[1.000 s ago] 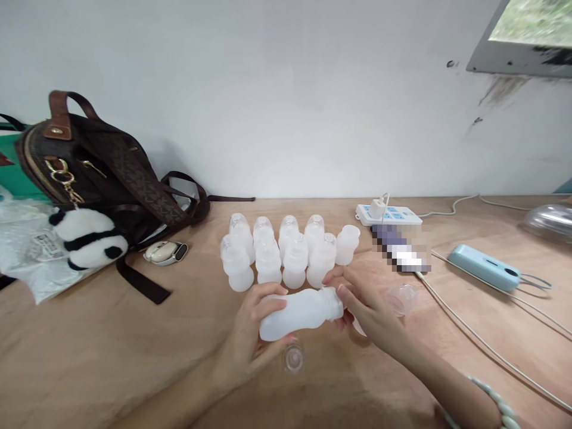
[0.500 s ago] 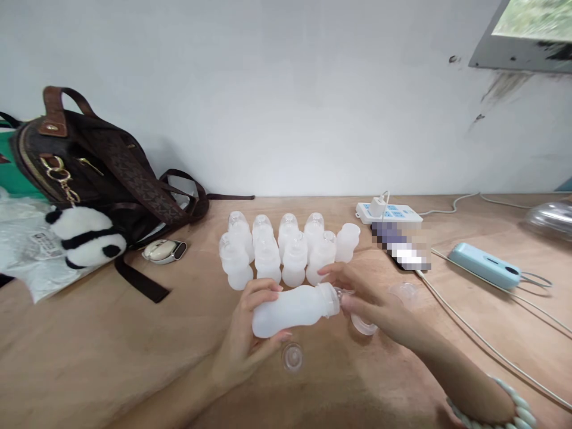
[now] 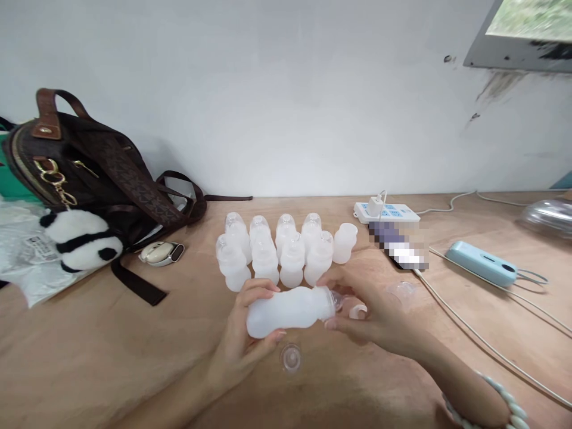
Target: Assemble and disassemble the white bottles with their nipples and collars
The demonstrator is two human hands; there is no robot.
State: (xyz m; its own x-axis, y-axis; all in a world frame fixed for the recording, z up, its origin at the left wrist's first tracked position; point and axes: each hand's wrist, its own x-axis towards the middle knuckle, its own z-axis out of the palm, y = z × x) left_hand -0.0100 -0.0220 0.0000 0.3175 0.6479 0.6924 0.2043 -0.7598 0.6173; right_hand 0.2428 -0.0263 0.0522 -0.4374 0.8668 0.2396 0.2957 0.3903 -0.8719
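My left hand [image 3: 243,339] is wrapped round a frosted white bottle [image 3: 286,311] held on its side above the wooden table [image 3: 89,357]. At the bottle's mouth, my right hand [image 3: 373,319] pinches a small clear nipple [image 3: 338,300], with a white ring [image 3: 358,311] tucked against its fingers. A loose clear nipple [image 3: 291,358] lies on the table just below the bottle. Behind my hands stand several matching small bottles [image 3: 277,253] in two rows, most with clear tops. A clear dome cap [image 3: 402,292] lies to the right.
A brown backpack [image 3: 89,173] with a panda toy [image 3: 80,239] sits at the left by a plastic bag [image 3: 27,256] and a small beige device [image 3: 158,252]. A power strip [image 3: 386,212], cables [image 3: 482,339] and a light-blue device [image 3: 480,264] lie at the right.
My right hand has brought the clear nipple onto the bottle's mouth and closed over it. The bottle has shifted slightly left in my left hand.
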